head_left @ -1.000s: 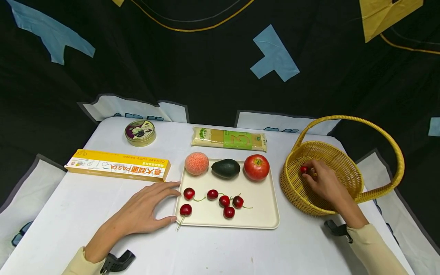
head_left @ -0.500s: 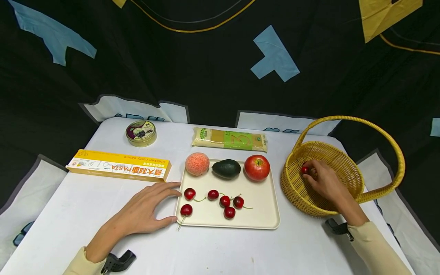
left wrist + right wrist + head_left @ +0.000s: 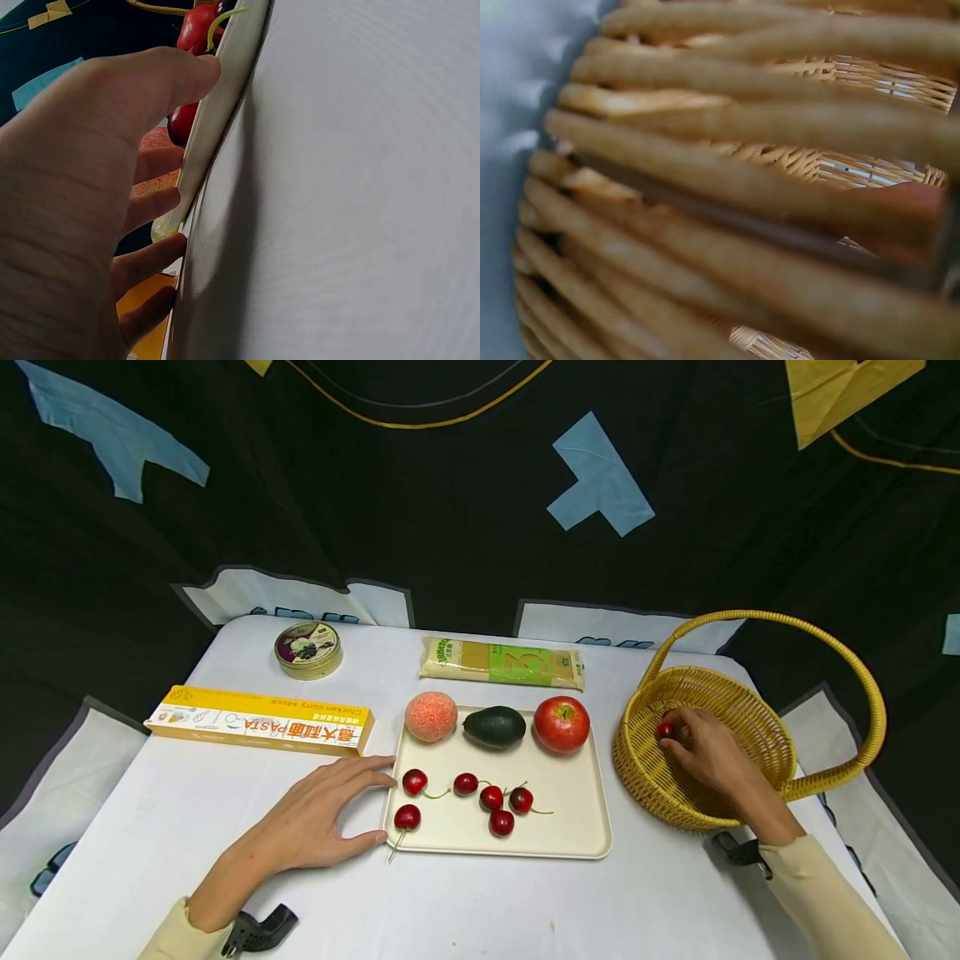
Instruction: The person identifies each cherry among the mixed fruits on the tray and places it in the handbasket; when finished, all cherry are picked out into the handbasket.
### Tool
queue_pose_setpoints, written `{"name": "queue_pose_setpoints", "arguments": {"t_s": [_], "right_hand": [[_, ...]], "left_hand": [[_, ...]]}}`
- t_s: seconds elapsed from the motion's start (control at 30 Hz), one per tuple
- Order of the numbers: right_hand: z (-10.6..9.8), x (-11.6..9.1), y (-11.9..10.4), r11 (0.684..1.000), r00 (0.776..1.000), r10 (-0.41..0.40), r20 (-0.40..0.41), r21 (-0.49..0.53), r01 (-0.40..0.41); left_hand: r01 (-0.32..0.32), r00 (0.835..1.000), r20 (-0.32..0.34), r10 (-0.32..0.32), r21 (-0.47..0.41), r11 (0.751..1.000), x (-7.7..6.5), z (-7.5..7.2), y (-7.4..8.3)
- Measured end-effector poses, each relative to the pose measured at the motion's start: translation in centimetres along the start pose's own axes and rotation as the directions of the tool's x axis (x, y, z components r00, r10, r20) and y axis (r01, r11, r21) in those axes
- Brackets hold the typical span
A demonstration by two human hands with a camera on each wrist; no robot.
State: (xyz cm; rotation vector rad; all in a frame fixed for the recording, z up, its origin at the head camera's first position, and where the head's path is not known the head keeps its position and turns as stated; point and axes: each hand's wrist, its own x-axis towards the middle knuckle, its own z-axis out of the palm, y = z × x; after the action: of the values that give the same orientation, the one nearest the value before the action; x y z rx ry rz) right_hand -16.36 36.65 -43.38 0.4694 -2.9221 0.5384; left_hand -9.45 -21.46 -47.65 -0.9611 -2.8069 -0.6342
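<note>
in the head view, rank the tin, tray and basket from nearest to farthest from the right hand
1. Basket: nearest, with the right hand partly inside it.
2. Tray: next, left of the basket.
3. Tin: farthest, beyond the tray and to its left.

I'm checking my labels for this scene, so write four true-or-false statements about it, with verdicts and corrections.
1. The right hand is inside the yellow woven basket. True.
2. Exactly four glossy red cherries lie on the cream rectangular tray. False: six do.
3. The dark green pear-shaped fruit lies between the bumpy coral-pink ball and the large round red fruit. True.
4. The left hand pinches a cherry stem. False: it is at the tray's left edge.
</note>
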Motion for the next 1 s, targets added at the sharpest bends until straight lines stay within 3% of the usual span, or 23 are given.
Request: {"name": "queue_pose_setpoints", "arguments": {"t_s": [0.13,0.53,1.0], "right_hand": [[0.03,0.02,0.20,1.000,1.000,-0.012,-0.015,-0.014,0.012],[-0.22,-0.12,0.03,0.996,0.996,0.091,0.022,-0.027,-0.090],[-0.78,-0.24,-0.19,0.994,0.993,0.112,0.037,-0.019,-0.111]], "left_hand": [[0.004,1.000,0.004,-0.004,-0.002,1.000,-0.03,0.01,0.02],[0.010,1.000,0.010,-0.010,-0.011,1.000,-0.04,-0.07,0.06],[0.013,1.000,0.013,-0.013,-0.006,1.000,-0.01,-0.14,0.15]]}}
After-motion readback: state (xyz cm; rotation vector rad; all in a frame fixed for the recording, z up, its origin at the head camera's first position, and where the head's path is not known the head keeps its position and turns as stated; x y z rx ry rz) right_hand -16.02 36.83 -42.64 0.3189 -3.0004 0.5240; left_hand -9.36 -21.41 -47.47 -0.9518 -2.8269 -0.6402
